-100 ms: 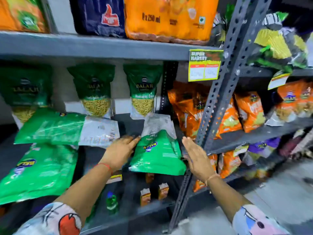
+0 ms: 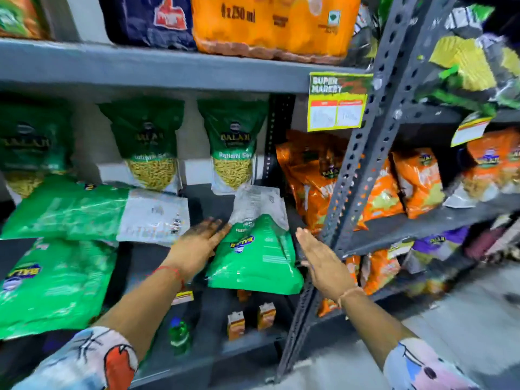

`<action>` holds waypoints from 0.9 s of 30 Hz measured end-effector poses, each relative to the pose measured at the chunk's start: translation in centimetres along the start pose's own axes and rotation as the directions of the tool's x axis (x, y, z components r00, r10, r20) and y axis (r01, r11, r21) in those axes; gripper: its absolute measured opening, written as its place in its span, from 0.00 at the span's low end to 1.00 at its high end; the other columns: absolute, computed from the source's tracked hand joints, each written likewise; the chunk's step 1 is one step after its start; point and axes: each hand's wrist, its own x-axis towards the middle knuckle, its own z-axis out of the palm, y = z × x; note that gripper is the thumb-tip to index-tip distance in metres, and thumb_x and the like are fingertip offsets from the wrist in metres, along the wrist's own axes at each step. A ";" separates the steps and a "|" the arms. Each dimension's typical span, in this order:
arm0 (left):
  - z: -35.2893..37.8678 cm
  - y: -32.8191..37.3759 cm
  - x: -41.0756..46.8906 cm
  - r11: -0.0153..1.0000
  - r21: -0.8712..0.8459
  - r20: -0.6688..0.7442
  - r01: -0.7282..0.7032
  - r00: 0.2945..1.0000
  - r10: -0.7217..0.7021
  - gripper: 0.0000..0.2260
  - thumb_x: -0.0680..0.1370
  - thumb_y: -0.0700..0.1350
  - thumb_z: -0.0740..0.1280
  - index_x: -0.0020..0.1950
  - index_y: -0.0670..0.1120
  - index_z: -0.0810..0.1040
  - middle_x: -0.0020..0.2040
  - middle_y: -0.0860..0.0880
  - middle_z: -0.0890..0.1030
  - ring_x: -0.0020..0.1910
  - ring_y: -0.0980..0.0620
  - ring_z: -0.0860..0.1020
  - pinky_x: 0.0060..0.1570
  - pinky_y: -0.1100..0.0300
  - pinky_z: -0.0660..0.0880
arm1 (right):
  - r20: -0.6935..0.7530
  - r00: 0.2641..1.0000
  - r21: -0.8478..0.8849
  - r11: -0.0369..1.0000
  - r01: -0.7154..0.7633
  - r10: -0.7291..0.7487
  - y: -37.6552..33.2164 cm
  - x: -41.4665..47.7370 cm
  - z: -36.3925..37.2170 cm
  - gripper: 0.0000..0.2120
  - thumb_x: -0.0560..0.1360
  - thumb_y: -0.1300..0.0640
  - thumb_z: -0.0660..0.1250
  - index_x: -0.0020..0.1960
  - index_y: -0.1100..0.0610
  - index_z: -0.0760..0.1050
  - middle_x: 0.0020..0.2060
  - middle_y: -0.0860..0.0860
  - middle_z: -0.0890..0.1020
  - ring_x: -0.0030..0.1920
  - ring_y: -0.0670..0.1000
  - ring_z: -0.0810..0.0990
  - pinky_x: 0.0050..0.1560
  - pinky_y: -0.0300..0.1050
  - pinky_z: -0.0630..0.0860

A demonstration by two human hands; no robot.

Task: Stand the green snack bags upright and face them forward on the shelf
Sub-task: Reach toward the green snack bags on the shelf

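A green snack bag (image 2: pixel 254 257) lies flat on the grey shelf (image 2: pixel 208 201), back side up, its bottom end hanging over the front edge. My left hand (image 2: pixel 198 244) lies with straight fingers against the bag's left edge. My right hand (image 2: pixel 323 263) is flat and open just right of the bag, by the upright post. Two more green bags lie flat on the left, one (image 2: pixel 92 212) sideways and one (image 2: pixel 53 282) overhanging the edge. Three dark green bags (image 2: pixel 235 144) (image 2: pixel 149 144) (image 2: pixel 31 147) stand upright at the back, facing forward.
A perforated grey post (image 2: pixel 363 170) rises just right of my right hand. Orange snack bags (image 2: pixel 318 178) fill the neighbouring shelf. A yellow price tag (image 2: pixel 336 102) hangs from the shelf above. Small cartons (image 2: pixel 236 325) and a green bottle (image 2: pixel 178 333) stand on the shelf below.
Hardly anything differs; both hands stay at the sides of the flat bag, and the view is slightly more blurred.
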 end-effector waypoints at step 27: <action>-2.9 -0.4 13.4 0.303 -0.890 -0.013 0.340 0.646 -0.763 0.19 0.78 0.50 0.58 0.58 0.37 0.76 0.56 0.34 0.81 0.57 0.38 0.78 0.53 0.51 0.73 | -0.008 0.705 0.620 0.557 -0.553 0.709 0.3 19.7 -1.1 0.19 0.79 0.53 0.56 0.65 0.62 0.68 0.68 0.59 0.71 0.68 0.56 0.68 0.49 0.25 0.59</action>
